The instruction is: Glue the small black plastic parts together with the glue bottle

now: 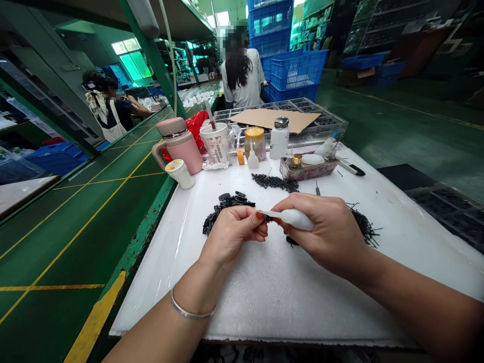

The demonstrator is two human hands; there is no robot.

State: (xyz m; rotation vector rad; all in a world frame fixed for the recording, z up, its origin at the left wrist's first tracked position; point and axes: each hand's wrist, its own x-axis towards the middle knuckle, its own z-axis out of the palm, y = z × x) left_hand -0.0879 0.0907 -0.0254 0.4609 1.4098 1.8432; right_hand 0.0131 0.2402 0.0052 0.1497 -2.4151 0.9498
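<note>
My right hand (325,227) grips a white squeeze bottle (298,220) with a thin nozzle, pointing left. The nozzle's tip meets a small black part (268,218) pinched between the thumb and fingers of my left hand (236,229). Most of that part is hidden by my fingers. Behind my left hand lies a heap of black plastic pieces (227,201). Thin black pins (365,227) are piled to the right of my right hand. Farther back is a spread of small black rings (274,182). Another black piece (291,241) lies under my right hand.
Along the back stand a pink mug (184,151), a drink cup (215,143), a yellow-lidded jar (255,143), a white metal-capped bottle (279,140) and a small patterned box (312,169). A green conveyor (86,222) runs at left. Two people sit beyond, near blue crates (298,70).
</note>
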